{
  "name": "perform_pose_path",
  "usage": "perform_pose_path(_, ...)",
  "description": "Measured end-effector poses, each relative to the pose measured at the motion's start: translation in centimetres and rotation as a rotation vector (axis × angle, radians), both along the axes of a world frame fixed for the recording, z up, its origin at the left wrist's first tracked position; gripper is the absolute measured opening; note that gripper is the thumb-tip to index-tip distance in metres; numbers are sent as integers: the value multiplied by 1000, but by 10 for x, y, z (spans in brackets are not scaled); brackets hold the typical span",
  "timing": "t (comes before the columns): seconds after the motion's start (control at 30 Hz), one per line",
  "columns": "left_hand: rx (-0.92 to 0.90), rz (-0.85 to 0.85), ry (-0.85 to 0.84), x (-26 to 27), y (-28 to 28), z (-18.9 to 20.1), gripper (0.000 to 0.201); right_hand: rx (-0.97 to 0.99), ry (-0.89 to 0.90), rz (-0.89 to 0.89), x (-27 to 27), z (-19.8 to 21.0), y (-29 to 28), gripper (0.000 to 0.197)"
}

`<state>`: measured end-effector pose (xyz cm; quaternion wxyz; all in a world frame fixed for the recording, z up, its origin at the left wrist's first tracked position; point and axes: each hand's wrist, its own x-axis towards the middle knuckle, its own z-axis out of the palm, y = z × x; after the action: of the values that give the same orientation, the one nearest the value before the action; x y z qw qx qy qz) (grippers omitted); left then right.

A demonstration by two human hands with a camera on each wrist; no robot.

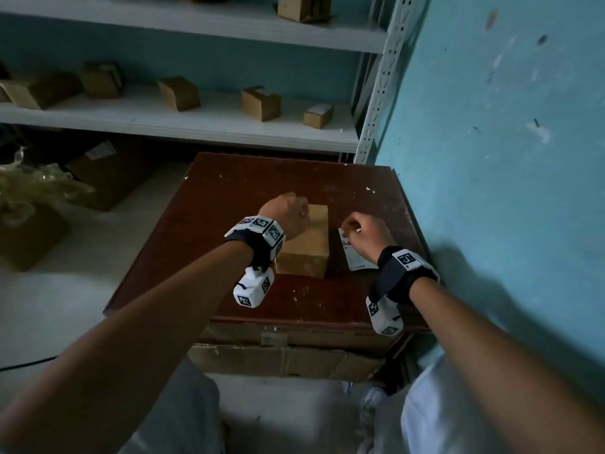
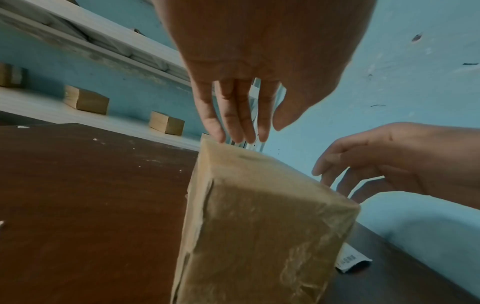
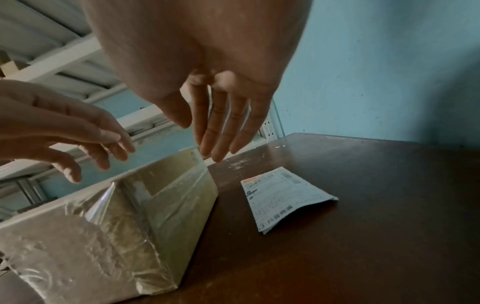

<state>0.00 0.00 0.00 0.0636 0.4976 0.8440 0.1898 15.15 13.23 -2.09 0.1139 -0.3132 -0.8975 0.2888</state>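
Note:
A tape-wrapped cardboard box (image 1: 306, 247) lies in the middle of the dark brown table (image 1: 229, 204). My left hand (image 1: 296, 211) hovers over its far left corner. In the left wrist view the straight fingers (image 2: 233, 123) point down at the box's (image 2: 259, 226) far top edge; whether they touch it I cannot tell. A printed paper label (image 1: 358, 260) lies flat right of the box. My right hand (image 1: 352, 229) hangs above the label's far end, its fingers (image 3: 215, 131) relaxed and holding nothing. The label (image 3: 280, 199) and the box (image 3: 116, 226) both show in the right wrist view.
White metal shelves (image 1: 196, 126) behind the table carry several small cardboard boxes (image 1: 261, 103). A blue wall (image 1: 507, 158) runs close along the table's right side. Larger cartons (image 1: 108, 178) and crumpled plastic (image 1: 32, 188) sit on the floor at left. Flattened cardboard (image 1: 284, 358) lies under the table's front edge.

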Motion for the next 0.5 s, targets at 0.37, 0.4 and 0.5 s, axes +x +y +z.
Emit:
perform_pose_path(0.37,228,63,55,6,13,-41,16,-14,106,40,-3,-32,7,11)
perform_pose_path(0.4,252,64,69,6,14,-44,15,-12,115,46,-3,-35,9,11)
perform_pose_path(0.5,292,65,121,4,16,-53,13,1,104,71,1,-41,14,12)
